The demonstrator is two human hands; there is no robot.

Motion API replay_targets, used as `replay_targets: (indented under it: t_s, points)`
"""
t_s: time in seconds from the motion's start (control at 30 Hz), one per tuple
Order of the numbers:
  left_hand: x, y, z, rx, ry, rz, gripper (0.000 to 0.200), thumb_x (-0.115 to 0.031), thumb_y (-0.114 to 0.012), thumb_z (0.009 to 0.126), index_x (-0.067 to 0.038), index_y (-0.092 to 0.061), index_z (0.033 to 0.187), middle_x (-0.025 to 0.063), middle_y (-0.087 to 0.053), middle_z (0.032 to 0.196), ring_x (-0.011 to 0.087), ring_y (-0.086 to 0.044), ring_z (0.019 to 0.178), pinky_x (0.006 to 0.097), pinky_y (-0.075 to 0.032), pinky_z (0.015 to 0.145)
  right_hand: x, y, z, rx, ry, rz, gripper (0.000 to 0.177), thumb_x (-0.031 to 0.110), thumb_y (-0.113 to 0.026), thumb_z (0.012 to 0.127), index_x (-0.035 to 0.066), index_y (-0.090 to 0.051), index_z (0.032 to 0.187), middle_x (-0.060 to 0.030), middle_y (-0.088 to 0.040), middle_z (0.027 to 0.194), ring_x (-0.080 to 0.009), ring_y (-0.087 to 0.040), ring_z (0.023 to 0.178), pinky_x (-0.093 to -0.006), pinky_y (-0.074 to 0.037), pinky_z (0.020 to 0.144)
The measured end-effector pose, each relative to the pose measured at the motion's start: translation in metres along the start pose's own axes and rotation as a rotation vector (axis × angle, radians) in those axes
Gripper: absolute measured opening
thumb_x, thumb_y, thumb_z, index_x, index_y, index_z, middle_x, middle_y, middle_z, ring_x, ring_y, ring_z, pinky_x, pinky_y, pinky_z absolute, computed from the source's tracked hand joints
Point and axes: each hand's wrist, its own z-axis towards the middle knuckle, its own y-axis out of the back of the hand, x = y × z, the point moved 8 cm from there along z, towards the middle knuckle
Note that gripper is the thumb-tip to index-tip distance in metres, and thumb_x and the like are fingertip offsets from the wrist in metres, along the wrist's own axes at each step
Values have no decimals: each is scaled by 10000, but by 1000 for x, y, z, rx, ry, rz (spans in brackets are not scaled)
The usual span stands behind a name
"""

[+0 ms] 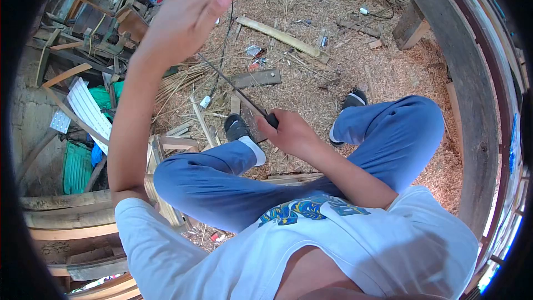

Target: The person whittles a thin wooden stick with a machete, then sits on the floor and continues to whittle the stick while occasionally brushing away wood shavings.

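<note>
My left hand [186, 25] is raised at the upper left with its fingers spread, holding nothing. Below and to the right of it, my right hand [291, 131] is closed around the black handle of a tool with a long, thin, dark shaft [236, 88]. The shaft points away to the upper left, its far end close to my left wrist in this view. Whether it is a narrow blade seen edge-on or a rod, I cannot tell. Under the right hand are my bent knees in blue trousers [383, 128].
Wood shavings [333, 11] cover the ground, with a pale wooden strip [280, 36] and a dark board [255, 78] lying on them. Scrap wood and a green plastic crate [76, 168] are piled at the left. A heavy beam [463, 78] runs along the right.
</note>
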Motion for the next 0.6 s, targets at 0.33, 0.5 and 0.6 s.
replay_targets:
  t_s: [0.33, 0.5, 0.6]
  points:
    - [11, -71, -10, 46, -9, -202, 541, -426, -229, 1174, -266, -644, 1483, 104, -585, 1556, 348, -448, 1503, 559, -225, 1290, -5, -15, 5, -43, 80, -14, 517, 481, -664, 1002, -16, -724, 877, -229, -686, 725, -407, -697, 688, -476, -540, 667]
    - [-10, 6, 6, -115, -127, 65, 585, -435, -197, 1163, -214, -625, 1496, 102, -510, 1627, 355, -372, 1564, 553, -139, 1319, 2, -1, 8, -19, 75, -27, 530, 496, -652, 1009, -16, -705, 882, -223, -684, 715, -391, -711, 694, -469, -550, 675]
    - [-21, -129, -36, 277, -149, 163, 576, -505, -190, 1158, -324, -584, 1537, 54, -460, 1671, 333, -291, 1605, 544, -67, 1338, 0, -2, 2, 5, 35, -23, 513, 480, -654, 1010, -13, -690, 875, -228, -679, 718, -409, -697, 686, -489, -531, 665]
